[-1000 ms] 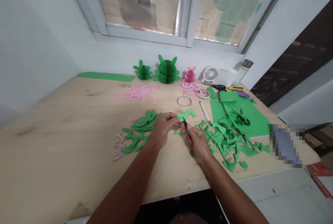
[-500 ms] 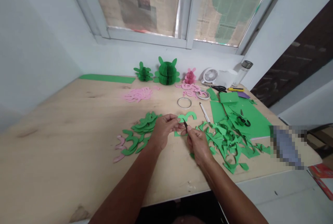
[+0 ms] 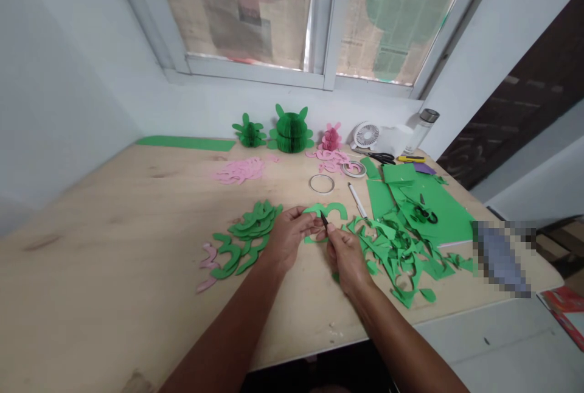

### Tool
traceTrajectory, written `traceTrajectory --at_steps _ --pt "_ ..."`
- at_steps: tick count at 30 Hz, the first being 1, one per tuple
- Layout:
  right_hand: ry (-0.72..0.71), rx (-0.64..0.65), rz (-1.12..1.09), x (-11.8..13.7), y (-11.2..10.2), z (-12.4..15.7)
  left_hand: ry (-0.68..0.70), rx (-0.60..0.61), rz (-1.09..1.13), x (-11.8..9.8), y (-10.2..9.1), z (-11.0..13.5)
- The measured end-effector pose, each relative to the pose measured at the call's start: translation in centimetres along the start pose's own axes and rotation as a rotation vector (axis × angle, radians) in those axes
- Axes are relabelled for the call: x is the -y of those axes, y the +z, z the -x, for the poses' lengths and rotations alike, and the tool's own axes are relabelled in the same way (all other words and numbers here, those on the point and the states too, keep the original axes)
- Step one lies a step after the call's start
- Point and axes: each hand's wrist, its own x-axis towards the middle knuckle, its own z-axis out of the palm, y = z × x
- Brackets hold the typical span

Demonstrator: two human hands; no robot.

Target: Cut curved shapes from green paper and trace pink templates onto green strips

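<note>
1. The left hand was pinched narrow on a green curved paper piece, which lay in front of both hands near the middle of the table. If this pinch were too loose, I judged, the paper could turn and the line of the cut would wander.

2. The right hand was closed around dark, small-looking scissors, with the tip at the paper. I could not tell whether the blades were apart or together. One stroke too deep could cut through the curve, because the paper looked narrow there.

3. The blade was very near to the left hand's fingertips. A slip of the scissors, or pushing the paper too quickly toward them, could nick the skin.

4. Just beside the right hand lay loose green scraps. A careless forearm could drag them under the work, and a good piece could become lost among them.

5. The stacked green cut-outs were close to the left hand on its outer side. If the wrist swung outward, I thought, it could spread this pile over the pink curved strips.
</note>
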Motion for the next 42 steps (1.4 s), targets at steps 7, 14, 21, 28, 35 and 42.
traceTrajectory --at_steps 7,14,21,28,35,42 --pt "0.02 0.012 -0.056 0.2 0.15 0.15 0.007 0.013 0.073 0.59 0.53 0.19" --pt "0.002 0.01 -0.063 0.29 0.29 0.23 0.019 0.037 0.086 0.92 0.9 0.46" --pt "0.017 0.01 -0.058 0.09 0.27 0.15 0.012 0.048 0.089 0.95 0.74 0.23" --pt "0.023 0.006 -0.064 0.04 0.25 0.1 0.008 0.027 0.072 0.85 0.92 0.34" --pt "0.028 0.02 -0.07 0.14 0.22 0.05 0.005 0.039 0.077 0.8 0.81 0.25" --pt "0.028 0.016 -0.092 0.15 0.21 0.08 0.002 0.029 0.058 0.73 0.87 0.35"
